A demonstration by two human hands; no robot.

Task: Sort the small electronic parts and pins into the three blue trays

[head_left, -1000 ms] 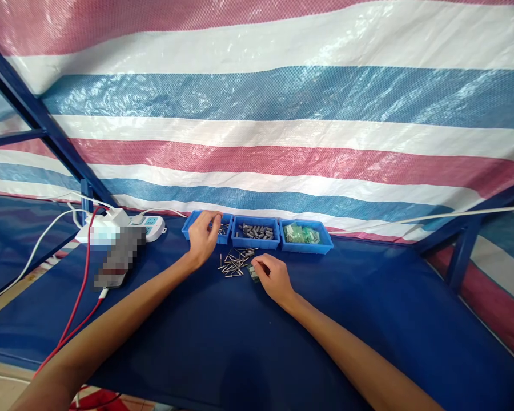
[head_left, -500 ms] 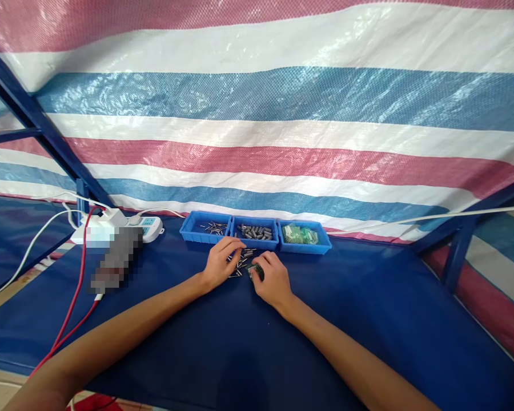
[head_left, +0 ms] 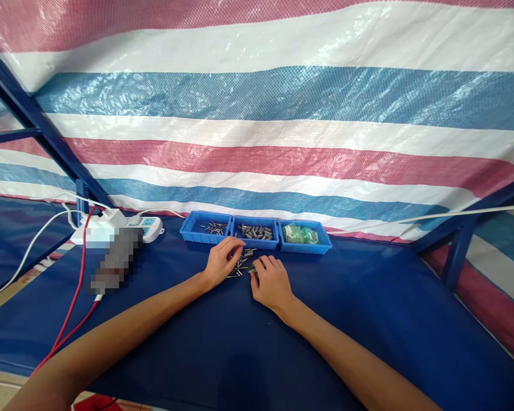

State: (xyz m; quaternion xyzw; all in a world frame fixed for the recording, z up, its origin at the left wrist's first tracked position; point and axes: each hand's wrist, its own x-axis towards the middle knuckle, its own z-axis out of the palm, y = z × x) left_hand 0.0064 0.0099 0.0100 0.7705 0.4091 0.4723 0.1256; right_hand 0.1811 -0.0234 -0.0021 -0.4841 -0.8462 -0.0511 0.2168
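Observation:
At the left edge of a loose pile of thin metal pins (head_left: 239, 268), my left hand (head_left: 221, 262) has its fingers bent and thumb drawn in. Whatever its fingertips pinch, if anything, is too small to make out. Right of the pile, my right hand (head_left: 272, 283) rests low over the table, closed around a small green piece (head_left: 252, 270) that is mostly hidden under the fingers. Just behind the hands stand a blue bin of long pins (head_left: 193, 234), a blue bin of short grey metal cylinders (head_left: 266, 244) and a blue bin of green pieces (head_left: 306, 248).
The dark blue table (head_left: 223, 348) carries a white power strip (head_left: 153, 229) with plugs at the left, a blurred dark object (head_left: 117, 260) and a red cable (head_left: 79, 285). A striped sheet (head_left: 257, 131) hangs behind, with blue frame bars (head_left: 55, 131) at the sides.
My right hand has turned down and flattened slightly over the green piece, which shows less now. My left hand has barely moved.

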